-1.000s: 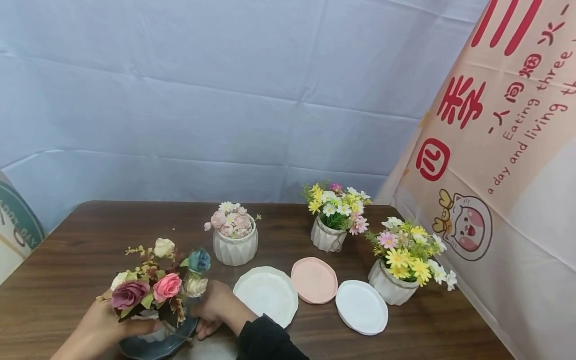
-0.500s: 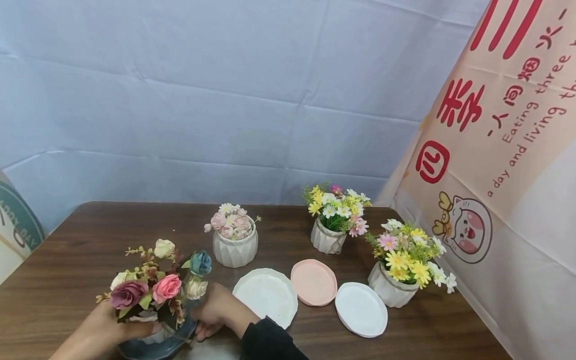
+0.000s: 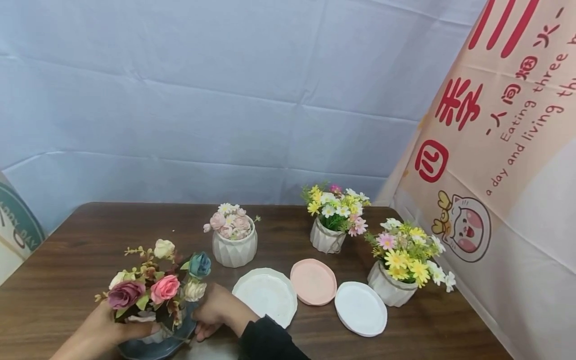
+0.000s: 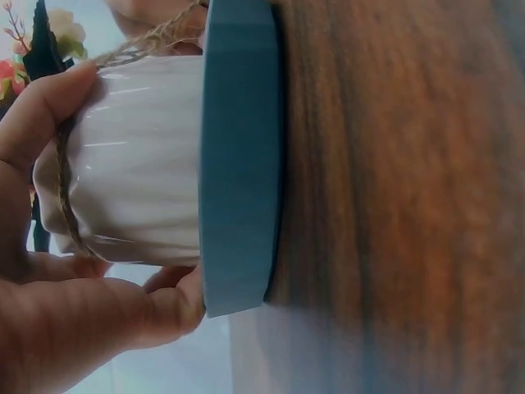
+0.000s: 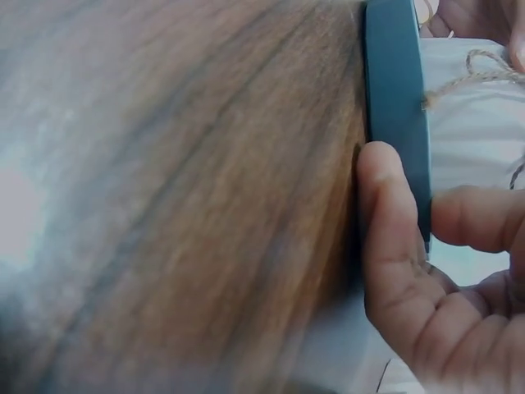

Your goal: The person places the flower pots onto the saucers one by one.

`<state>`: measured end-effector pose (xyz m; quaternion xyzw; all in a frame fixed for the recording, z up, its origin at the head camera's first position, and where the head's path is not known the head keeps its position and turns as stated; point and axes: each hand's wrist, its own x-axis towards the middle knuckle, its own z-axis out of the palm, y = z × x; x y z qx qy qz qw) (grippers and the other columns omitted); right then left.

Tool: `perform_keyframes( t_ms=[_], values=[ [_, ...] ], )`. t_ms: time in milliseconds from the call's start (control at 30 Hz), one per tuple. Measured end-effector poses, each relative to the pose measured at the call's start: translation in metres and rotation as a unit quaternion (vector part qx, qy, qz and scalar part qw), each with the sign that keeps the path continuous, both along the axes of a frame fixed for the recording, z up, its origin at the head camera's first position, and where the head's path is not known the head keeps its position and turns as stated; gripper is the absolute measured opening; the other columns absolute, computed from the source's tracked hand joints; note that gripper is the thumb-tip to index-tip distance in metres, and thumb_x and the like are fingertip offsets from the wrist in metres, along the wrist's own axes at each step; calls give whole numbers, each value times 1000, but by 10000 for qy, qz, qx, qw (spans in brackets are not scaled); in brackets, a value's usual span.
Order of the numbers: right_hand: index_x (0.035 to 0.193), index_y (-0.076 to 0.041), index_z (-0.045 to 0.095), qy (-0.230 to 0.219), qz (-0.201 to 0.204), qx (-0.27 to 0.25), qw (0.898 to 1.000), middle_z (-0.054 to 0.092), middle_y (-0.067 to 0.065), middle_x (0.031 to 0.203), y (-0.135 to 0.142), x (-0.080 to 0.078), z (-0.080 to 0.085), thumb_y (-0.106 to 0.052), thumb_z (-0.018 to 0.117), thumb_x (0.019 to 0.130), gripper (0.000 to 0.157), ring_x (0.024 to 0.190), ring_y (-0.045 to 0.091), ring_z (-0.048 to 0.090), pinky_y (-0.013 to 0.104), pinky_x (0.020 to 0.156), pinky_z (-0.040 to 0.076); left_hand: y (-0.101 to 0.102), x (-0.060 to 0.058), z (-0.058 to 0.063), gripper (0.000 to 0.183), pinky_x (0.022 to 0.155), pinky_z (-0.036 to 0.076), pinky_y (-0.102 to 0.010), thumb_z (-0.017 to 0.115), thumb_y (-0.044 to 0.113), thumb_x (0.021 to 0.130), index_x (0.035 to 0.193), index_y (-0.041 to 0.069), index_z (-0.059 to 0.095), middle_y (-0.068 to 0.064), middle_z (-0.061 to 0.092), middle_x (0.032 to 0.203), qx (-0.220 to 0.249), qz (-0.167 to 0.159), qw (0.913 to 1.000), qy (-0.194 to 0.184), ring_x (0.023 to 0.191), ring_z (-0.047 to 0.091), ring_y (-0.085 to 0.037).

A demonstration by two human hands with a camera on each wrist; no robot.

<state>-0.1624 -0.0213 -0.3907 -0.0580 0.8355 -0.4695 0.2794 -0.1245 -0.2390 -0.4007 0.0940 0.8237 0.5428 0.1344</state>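
Note:
My left hand point(image 3: 101, 327) grips a white ribbed flowerpot point(image 4: 143, 164) with twine tied round its neck. Pink, purple, cream and blue artificial roses point(image 3: 164, 289) fill it and cover much of the pot in the head view. Under the pot is a blue-grey saucer point(image 4: 240, 164) with angular sides, its flat base close along the wooden table. With thumb and fingers on either side of the saucer's rim, my right hand point(image 3: 218, 309) pinches its right edge; the right wrist view shows this pinch point(image 5: 402, 213) beside the pot.
A large white plate point(image 3: 265, 297), a pink saucer point(image 3: 313, 282) and a white oval saucer point(image 3: 361, 309) lie to the right. Behind them stand a pot of pale pink flowers point(image 3: 235, 245) and two pots of daisies, one at the back point(image 3: 328, 237) and one at the right point(image 3: 391, 287).
Both hands keep their holds on the flowerpot and the saucer. The roses have shifted very slightly left; the rest of the view has moved only a touch.

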Motion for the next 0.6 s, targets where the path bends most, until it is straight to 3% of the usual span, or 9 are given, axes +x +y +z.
perform_keyframes(
  t_ms=[167,367,500,600],
  values=[
    [75,3,57,-84,-96,100,9999,59,15,51,-4,-2,2,8,58,81,8,56,30,66,31,44,52,-3,-4,0,69,75,50,-33,74,14,79,132,-11,38,-24,53,121,-28,-29,9997,237,102,57,-23],
    [68,6,55,-177,-350,105,9992,59,15,50,-11,-7,2,8,57,81,13,60,31,66,32,47,53,-9,-13,-3,67,74,50,-27,75,10,77,130,-8,39,-23,52,120,-94,-33,9963,859,97,55,-4],
    [68,8,55,-78,-459,42,9989,58,15,49,-16,-10,1,8,57,81,13,57,31,66,31,45,53,-14,-19,-3,68,73,52,-31,74,11,79,133,-6,37,-23,50,122,72,-56,9975,706,98,57,-10],
    [75,9,57,-62,-515,-83,9986,58,15,49,-18,-14,0,8,56,81,6,55,31,65,32,44,52,-16,-23,-2,71,74,51,-35,74,16,80,136,-4,35,-23,48,125,38,116,9994,325,103,56,-21]
  ],
)
